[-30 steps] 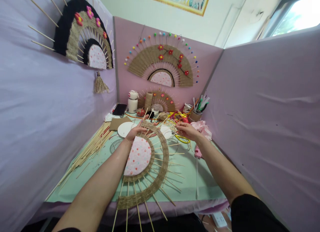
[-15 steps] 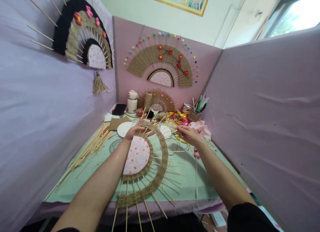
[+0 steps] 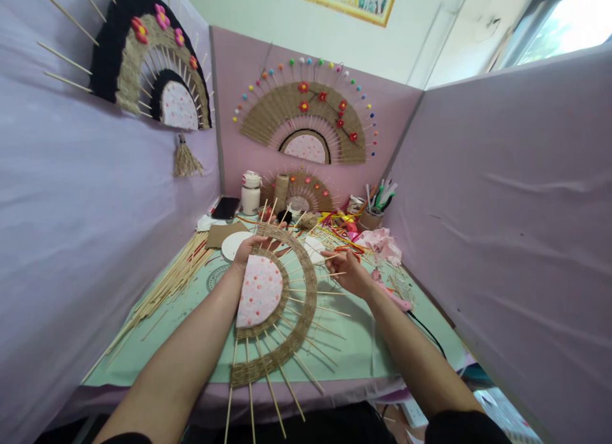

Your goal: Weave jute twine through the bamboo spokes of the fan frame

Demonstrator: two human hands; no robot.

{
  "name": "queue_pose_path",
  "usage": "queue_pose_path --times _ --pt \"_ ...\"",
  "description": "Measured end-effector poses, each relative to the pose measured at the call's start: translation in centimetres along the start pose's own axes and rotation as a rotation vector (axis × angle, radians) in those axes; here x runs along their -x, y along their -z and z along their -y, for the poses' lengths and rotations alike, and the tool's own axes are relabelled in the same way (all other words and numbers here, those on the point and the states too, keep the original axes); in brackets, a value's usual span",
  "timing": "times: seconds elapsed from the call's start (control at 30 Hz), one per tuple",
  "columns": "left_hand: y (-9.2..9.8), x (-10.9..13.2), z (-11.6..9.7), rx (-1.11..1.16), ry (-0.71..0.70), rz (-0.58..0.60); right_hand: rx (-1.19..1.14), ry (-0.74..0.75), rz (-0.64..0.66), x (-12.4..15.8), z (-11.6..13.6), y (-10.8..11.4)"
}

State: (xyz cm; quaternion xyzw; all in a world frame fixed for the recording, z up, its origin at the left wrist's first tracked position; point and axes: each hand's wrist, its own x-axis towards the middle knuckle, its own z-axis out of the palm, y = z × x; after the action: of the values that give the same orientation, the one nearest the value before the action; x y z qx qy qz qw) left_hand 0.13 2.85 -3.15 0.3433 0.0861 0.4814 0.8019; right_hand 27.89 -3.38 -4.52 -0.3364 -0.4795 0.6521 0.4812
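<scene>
A half-round woven fan (image 3: 306, 310) of tan twine on thin wooden sticks stands tilted over the table, with a pink dotted half-disc (image 3: 261, 291) at its centre. My left hand (image 3: 251, 245) is closed around its far end, the thumb in front and fingertips showing behind the sticks. At the fan's right side, my right hand (image 3: 351, 272) is closed beside the stick tips, its fingers bent together. Whatever those fingers pinch is too small to make out. Bare stick ends (image 3: 329, 293) fan outward from the woven band.
Loose sticks (image 3: 167, 284) lie along the left. Behind are a phone (image 3: 225, 208), a white bottle (image 3: 251, 194), a twine spool (image 3: 282, 190) and a tool holder (image 3: 370, 221). At right is a pink glue gun (image 3: 396, 300) with a black cord. Finished fans (image 3: 268, 112) hang on the partitions.
My right hand has moved left and slightly down, closer to the fan's woven band. The fan's near end has shifted slightly right and up. My left hand keeps its grip.
</scene>
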Motion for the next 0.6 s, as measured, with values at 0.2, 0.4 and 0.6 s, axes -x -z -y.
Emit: queue_pose_path --times 0.2,0.4,0.6 --pt "-0.1 0.1 -0.2 0.062 -0.006 -0.008 -0.003 -0.097 0.075 0.1 0.6 -0.2" --pt "-0.6 0.4 -0.4 0.108 -0.019 -0.010 -0.039 -0.074 0.121 -0.2 0.6 0.2" --pt "-0.8 0.4 -0.4 0.083 -0.033 -0.008 0.001 -0.067 0.097 -0.4 0.5 0.8"
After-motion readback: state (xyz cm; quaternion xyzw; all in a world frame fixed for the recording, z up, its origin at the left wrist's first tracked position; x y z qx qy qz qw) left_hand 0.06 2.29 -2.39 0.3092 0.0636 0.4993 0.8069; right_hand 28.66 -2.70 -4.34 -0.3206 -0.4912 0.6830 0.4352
